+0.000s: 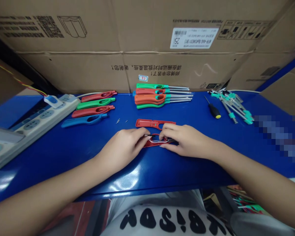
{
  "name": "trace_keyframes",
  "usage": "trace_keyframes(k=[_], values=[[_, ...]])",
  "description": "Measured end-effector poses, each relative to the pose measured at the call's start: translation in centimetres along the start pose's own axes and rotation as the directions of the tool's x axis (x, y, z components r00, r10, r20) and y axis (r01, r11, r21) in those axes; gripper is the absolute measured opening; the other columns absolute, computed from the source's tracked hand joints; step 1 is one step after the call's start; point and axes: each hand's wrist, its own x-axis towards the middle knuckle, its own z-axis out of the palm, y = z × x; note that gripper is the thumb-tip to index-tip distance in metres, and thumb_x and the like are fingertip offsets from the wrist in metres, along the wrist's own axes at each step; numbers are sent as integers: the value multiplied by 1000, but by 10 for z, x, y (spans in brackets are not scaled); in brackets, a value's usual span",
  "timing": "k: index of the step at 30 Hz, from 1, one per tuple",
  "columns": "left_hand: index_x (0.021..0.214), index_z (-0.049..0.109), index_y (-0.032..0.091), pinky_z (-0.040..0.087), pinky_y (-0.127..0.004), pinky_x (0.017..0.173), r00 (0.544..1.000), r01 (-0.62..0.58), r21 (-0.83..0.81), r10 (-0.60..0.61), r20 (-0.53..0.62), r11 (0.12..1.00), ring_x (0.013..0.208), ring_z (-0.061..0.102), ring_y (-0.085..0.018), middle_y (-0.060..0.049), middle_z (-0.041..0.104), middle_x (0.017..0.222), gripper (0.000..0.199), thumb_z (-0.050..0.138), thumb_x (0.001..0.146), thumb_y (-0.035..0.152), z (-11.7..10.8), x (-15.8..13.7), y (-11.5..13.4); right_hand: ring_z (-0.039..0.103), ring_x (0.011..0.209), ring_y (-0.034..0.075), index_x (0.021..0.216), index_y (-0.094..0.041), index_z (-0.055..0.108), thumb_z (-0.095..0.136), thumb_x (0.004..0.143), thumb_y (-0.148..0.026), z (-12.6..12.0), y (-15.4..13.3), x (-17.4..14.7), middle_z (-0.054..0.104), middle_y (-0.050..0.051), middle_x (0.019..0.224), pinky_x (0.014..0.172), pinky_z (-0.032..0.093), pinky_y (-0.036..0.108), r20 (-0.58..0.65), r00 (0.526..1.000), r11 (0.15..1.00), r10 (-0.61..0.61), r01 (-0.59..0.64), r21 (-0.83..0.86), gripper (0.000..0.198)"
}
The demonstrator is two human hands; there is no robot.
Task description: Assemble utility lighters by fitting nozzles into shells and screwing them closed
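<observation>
At the middle of the table lies an open red lighter handle half, with a thin wire and dark inner parts across it. My left hand is closed at its left end, thumb and forefinger pinching a small black-ended part. My right hand is closed over the right end, its fingers on the shell and its inner parts; the fingers hide much of that end. Just behind lies a second red handle half, close to my right fingers.
Coloured handles lie at left beside a power strip; small screws lie nearby. Several long-nosed lighters are stacked at the back. A screwdriver and metal lighter tubes lie right. A cardboard box stands behind.
</observation>
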Motion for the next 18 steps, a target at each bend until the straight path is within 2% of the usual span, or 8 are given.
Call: trace_keyframes(k=[2, 12, 18], values=[[102, 69, 19, 47, -25, 66, 1000, 8, -1, -8, -7, 1000, 74, 71, -17, -1, 76, 88, 14, 56, 100, 23, 1, 0, 0, 61, 83, 16, 103, -20, 62, 60, 96, -28, 6, -1, 2, 66, 3, 106, 64, 37, 27, -12, 1000, 1000, 6, -7, -23, 11], [103, 65, 19, 45, -23, 64, 998, 58, -74, -60, -34, 996, 73, 71, -15, 1, 74, 85, 12, 55, 101, 25, 5, 1, -4, 64, 85, 15, 99, -20, 61, 65, 92, -26, 12, 1, 3, 68, 0, 96, 70, 41, 26, -56, 997, 994, 44, -38, 103, 10], [101, 66, 18, 45, -22, 62, 997, 52, -90, -57, -50, 995, 71, 71, -14, 1, 74, 83, 11, 57, 100, 24, 5, 1, -2, 63, 83, 17, 101, -21, 58, 59, 96, -31, 17, -5, 2, 67, 2, 101, 64, 36, 28, -60, 997, 998, 58, -59, -20, 11]])
